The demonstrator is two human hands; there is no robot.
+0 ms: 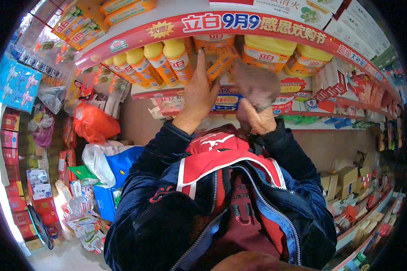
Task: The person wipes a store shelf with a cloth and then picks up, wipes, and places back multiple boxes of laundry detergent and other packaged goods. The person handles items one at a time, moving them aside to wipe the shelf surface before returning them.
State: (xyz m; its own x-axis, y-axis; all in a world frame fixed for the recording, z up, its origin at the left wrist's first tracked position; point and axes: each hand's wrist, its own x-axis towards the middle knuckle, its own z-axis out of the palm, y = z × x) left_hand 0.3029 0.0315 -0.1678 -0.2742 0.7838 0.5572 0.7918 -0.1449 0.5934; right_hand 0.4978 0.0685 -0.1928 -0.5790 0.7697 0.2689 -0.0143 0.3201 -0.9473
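My left hand (pixel 198 93) is raised at the shelf, index finger pointing up, with a tilted orange packet (pixel 221 65) held between finger and thumb. Close beside it, my right hand (pixel 259 118) grips a grey-brown cloth (pixel 256 81), which is blurred; its fingers are largely hidden. Left of my hands stands a row of orange bottles with yellow caps (pixel 178 59). To the right is an orange tub with a yellow lid (pixel 269 52), and another orange container (pixel 213 40) sits behind the packet.
A red printed shelf strip (pixel 224 23) runs above my hands. Lower shelves hold a blue packet (pixel 226 102) and other packaged goods. At the left hang a red plastic bag (pixel 95 122) and small packets. Cardboard boxes (pixel 346 181) stand at the lower right.
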